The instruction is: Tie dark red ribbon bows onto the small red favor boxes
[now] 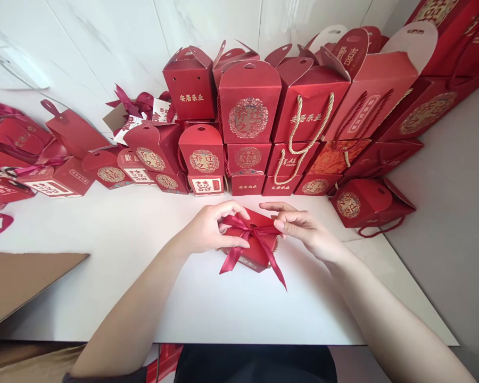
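Observation:
A small red gift box (259, 254) stands on the white table in front of me, with a dark red satin ribbon (250, 232) tied in a bow across its top. My left hand (211, 227) curls around the bow's left side, thumb and forefinger on either side of the loop near the knot. Its other fingers are partly hidden. Between thumb and fingertip, my right hand (303, 229) pinches the bow's right loop. Two ribbon tails hang down the front of the box, one to each side. Twisted cord shows at the box's sides.
Stacked red gift boxes (249, 109) line the tiled back wall. A corded red box (369, 205) sits at the right by the grey wall. Ribboned boxes (62, 175) and a loose ribbon loop (0, 224) are at left. Brown cardboard (24, 279) overlaps the table's front left.

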`<state>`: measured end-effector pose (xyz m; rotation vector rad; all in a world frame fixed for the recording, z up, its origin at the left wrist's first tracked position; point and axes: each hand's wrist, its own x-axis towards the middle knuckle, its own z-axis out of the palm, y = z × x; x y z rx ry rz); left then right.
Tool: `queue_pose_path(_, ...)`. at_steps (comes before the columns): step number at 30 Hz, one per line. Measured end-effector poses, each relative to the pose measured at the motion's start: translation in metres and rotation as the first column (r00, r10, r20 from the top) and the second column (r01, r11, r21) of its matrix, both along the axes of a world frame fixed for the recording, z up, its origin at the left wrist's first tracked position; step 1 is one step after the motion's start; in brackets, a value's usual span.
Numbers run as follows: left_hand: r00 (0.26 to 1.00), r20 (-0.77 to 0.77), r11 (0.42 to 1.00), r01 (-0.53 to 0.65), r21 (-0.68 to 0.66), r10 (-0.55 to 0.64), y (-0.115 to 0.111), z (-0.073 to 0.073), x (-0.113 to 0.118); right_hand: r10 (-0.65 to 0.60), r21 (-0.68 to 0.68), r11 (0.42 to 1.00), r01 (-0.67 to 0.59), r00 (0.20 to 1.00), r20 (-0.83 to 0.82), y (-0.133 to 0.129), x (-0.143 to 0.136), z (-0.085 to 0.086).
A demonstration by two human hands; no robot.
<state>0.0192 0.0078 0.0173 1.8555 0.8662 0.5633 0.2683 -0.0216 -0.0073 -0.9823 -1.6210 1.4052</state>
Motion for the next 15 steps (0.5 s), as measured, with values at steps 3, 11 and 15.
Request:
queue_pose_path(3, 0.998, -0.052, 0.999, -0.03, 0.025, 0.031, 0.0, 0.0021, -0.0016, 0.007, -0.02, 1.0, -0.007, 1.0, 0.014, 0.0009, 0.0004, -0.0016)
queue_pose_path(11, 0.994, -0.092, 0.995, -0.048, 0.083, 0.056, -0.0009, 0.003, -0.0017, -0.006, -0.022, 1.0, 0.006, 1.0, 0.007, 0.003, -0.0017, -0.0036)
queue_pose_path(15, 0.995, -0.088, 0.997, -0.047, 0.065, 0.052, 0.0, 0.0014, -0.0021, -0.02, -0.035, 0.999, 0.019, 0.999, -0.041, 0.0048, -0.0028, -0.0066)
